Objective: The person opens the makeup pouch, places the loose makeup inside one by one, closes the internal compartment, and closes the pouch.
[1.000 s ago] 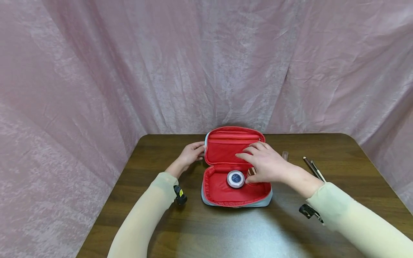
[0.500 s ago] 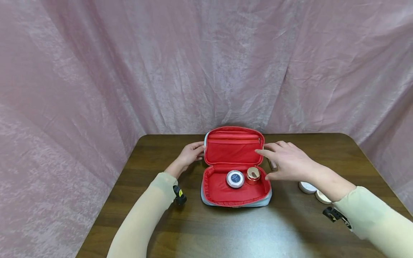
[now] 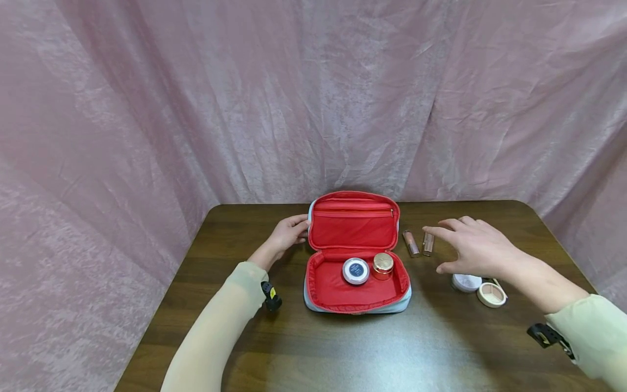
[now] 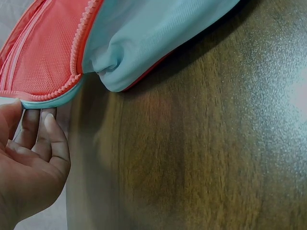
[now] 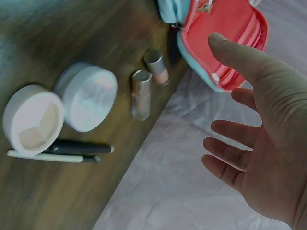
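A light-blue cosmetic bag (image 3: 357,302) with a red lining lies unzipped on the table, its lid raised. Inside it sit a round silver-rimmed compact (image 3: 356,271) and a gold-lidded jar (image 3: 383,265). My left hand (image 3: 286,235) pinches the left edge of the lid between thumb and fingers; the left wrist view shows this hand (image 4: 36,158) at the light-blue rim. To the right of the bag, my right hand (image 3: 477,247) hovers over the table with fingers spread and holds nothing. Nearest to it are two lip gloss tubes (image 3: 411,243), lying side by side.
Right of the bag lie a white round case (image 3: 467,282) and a cream compact with a divided pan (image 3: 492,294). Two slim makeup brushes or pencils (image 5: 72,147) lie beside them in the right wrist view. A pink curtain (image 3: 313,98) hangs behind the table.
My right hand has moved from over the bag out to the right, uncovering the gold-lidded jar and the lip gloss tubes. My left hand stays at the lid.
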The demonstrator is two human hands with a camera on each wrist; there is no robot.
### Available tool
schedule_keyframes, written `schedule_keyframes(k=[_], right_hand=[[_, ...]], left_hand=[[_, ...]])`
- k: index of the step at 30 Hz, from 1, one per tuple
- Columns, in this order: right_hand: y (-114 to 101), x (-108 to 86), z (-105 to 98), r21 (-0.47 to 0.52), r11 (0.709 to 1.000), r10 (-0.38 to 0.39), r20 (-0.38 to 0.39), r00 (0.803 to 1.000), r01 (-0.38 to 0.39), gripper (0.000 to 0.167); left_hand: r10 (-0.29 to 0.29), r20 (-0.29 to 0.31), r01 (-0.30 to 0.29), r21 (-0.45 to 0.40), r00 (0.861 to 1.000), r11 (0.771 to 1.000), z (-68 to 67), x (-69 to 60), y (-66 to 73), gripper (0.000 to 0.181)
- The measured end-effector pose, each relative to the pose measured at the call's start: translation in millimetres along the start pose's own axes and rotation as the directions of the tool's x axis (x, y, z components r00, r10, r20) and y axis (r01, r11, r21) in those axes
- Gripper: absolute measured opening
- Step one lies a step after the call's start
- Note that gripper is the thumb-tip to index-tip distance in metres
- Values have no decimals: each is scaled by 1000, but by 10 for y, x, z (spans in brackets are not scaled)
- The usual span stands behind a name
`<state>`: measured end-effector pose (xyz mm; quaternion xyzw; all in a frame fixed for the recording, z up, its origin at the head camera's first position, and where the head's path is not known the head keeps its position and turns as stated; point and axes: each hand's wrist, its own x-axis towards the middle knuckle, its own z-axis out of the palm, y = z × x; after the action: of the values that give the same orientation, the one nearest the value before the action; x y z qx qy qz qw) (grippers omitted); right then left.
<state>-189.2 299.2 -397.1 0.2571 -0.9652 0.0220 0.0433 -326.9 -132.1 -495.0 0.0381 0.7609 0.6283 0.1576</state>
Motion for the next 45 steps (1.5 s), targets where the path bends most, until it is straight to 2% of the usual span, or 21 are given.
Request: schedule_keyframes(k=[7, 15, 20, 23, 27, 31, 36, 45], right_hand=[[150, -181, 79, -44, 999, 14, 24, 1000, -13, 86], [274, -339, 259, -77, 996, 57, 82, 995, -51, 82], [321, -396, 383, -66, 995, 89, 114, 990, -82, 81], [336, -429, 454, -47, 995, 99, 133, 986, -93, 74], [339, -462, 532, -27, 994, 107, 152, 983, -104, 68], [333, -478, 575, -26, 994, 113, 158, 981, -110, 69], [315, -471, 587, -29, 994, 108, 159, 981, -105, 72], [302, -459, 611, -27, 994, 106, 165, 981, -102, 65]], left_hand=[[-2, 2, 2, 0, 1000, 1000, 3, -4, 2, 39], [-1, 6, 1, 8, 1000, 1000, -1, -7, 11, 39], [-2, 0, 2, 5, 1000, 1000, -2, -6, -3, 38], [-2, -2, 2, 7, 1000, 1000, 0, -8, -6, 38], [0, 0, 0, 13, 1000, 1000, 6, -12, -3, 38], [1, 1, -1, 9, 1000, 1000, 6, -13, -1, 38], [0, 2, 0, 0, 1000, 1000, 0, -1, -2, 38], [10, -3, -10, 10, 1000, 1000, 12, -8, -19, 39]])
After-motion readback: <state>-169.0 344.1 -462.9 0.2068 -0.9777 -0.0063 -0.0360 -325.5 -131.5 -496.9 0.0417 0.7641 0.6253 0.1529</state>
